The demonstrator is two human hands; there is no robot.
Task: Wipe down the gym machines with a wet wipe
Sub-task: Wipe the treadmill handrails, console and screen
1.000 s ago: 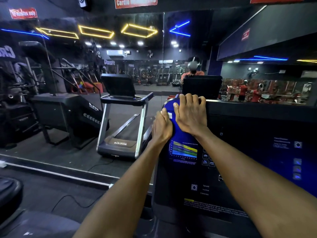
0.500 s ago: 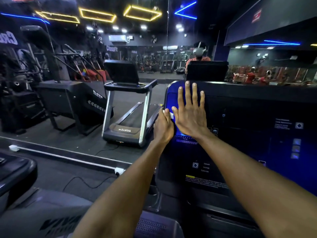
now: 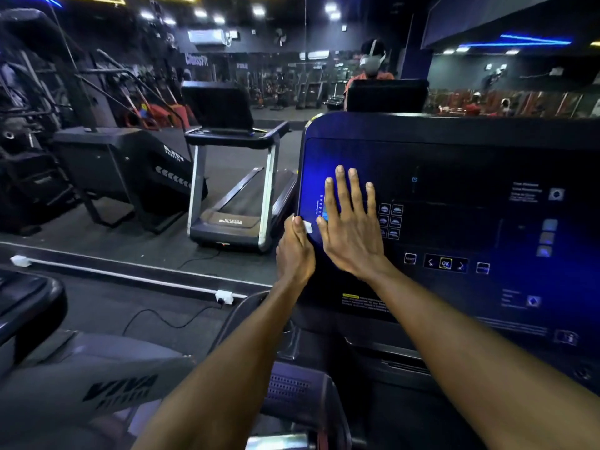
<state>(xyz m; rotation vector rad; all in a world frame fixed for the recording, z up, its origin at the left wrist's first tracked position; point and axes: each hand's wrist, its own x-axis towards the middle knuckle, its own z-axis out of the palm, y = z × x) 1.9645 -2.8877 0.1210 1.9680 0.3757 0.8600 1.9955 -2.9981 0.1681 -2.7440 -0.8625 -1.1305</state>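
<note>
On the lit console, the right hand is pressed flat with fingers spread, the wipe is pinched at the left edge by the left hand, and keys could be triggered by the bare palm.

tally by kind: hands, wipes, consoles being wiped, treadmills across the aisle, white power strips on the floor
Hands: 2, left hand, right hand
Wipe: 1
Console: 1
Treadmill: 1
Power strips: 2
Total: 7
</note>
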